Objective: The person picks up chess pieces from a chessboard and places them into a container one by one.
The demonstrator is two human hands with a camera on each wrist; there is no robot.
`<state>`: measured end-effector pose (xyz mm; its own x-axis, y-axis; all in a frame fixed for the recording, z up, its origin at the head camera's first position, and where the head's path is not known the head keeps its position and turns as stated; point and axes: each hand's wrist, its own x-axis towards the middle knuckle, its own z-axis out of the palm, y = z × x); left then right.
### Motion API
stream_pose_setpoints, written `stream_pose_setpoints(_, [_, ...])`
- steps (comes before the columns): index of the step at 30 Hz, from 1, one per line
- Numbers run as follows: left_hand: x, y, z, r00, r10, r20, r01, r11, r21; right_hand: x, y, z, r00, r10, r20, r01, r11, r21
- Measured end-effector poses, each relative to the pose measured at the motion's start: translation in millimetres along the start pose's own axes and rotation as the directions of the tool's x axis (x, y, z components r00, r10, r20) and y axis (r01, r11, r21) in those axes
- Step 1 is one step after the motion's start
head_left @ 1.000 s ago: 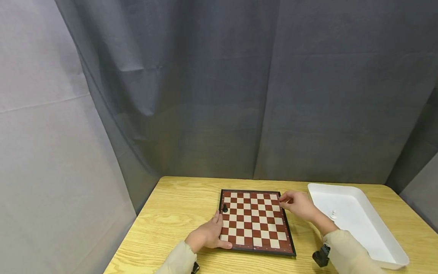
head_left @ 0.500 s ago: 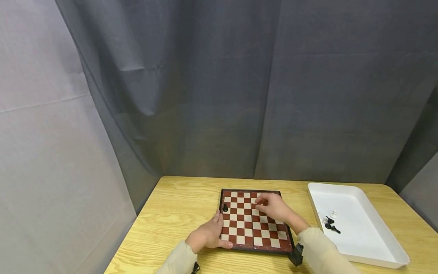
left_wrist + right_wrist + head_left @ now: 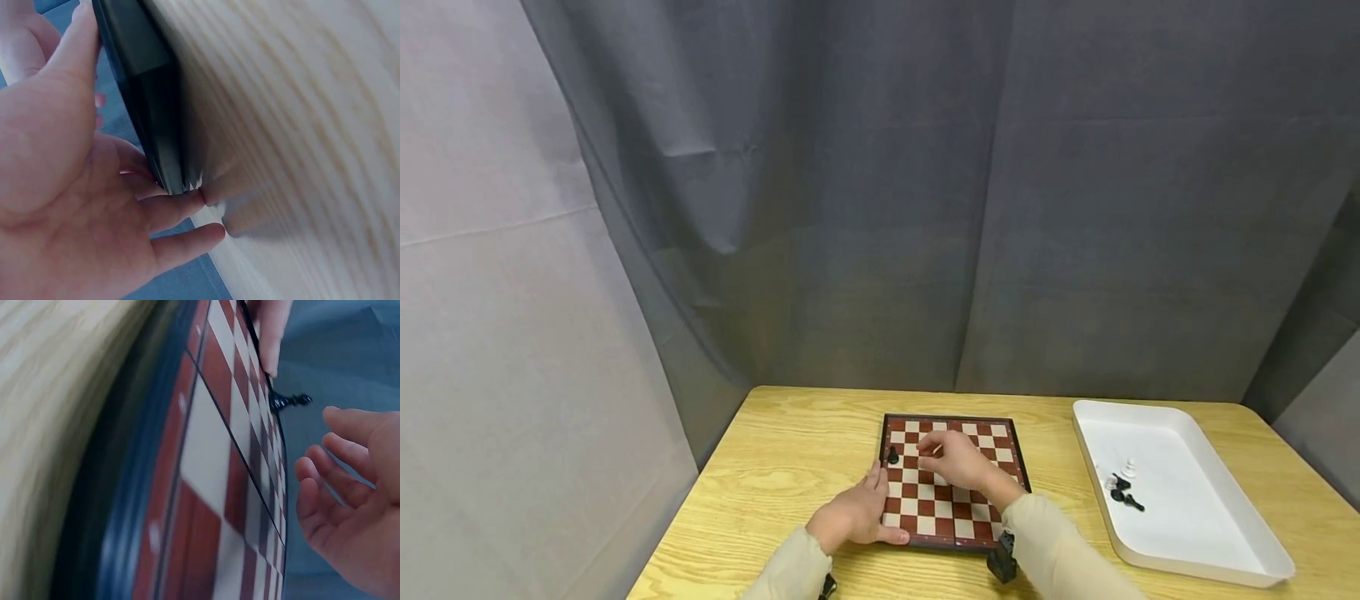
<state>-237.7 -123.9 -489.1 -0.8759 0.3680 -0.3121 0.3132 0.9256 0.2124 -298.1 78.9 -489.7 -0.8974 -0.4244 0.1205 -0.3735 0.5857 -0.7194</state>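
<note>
A chessboard (image 3: 927, 505) with red-brown and cream squares and a dark frame lies on the wooden table. One black pawn (image 3: 892, 456) stands near its left edge; in the right wrist view the pawn (image 3: 289, 401) shows a round head and flared base. My left hand (image 3: 857, 510) steadies the near left corner, straight fingers along the left side, thumb at the front edge. In the left wrist view its fingers (image 3: 187, 247) reach past the board's dark rim to the tabletop. Over the board's middle hovers my right hand (image 3: 958, 460), fingers loosely bent, holding nothing, right of the pawn.
A shallow white tray (image 3: 1195, 517) stands on the right of the table (image 3: 805, 425). Inside it are a white chess piece (image 3: 1129, 468) standing and several black pieces (image 3: 1133, 502) lying near the left wall. Grey curtains (image 3: 880, 208) hang behind the table.
My right hand has moved left from the board's right edge, across the squares, toward the black pawn. The tray's pieces came into view as the arm passed. My left hand stays put.
</note>
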Motion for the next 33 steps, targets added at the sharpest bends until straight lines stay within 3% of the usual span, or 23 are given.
stream_pose_setpoints(13, [1.3, 0.9, 0.5, 1.0, 0.019, 0.003, -0.019, 0.999, 0.03, 17, -5, 25, 0.999, -0.042, -0.008, 0.042, 0.999, -0.008])
stream_pose_setpoints(25, [1.8, 1.3, 2.3, 1.0, 0.022, 0.002, -0.022, 0.999, 0.028, 30, 0, 36, 1.0, 0.01, -0.024, -0.01, 1.0, 0.004])
stream_pose_setpoints(33, [0.4, 1.7, 2.9, 1.0, 0.018, 0.002, -0.018, 1.0, 0.024, 32, 0, 39, 1.0, -0.016, -0.026, 0.015, 0.999, -0.034])
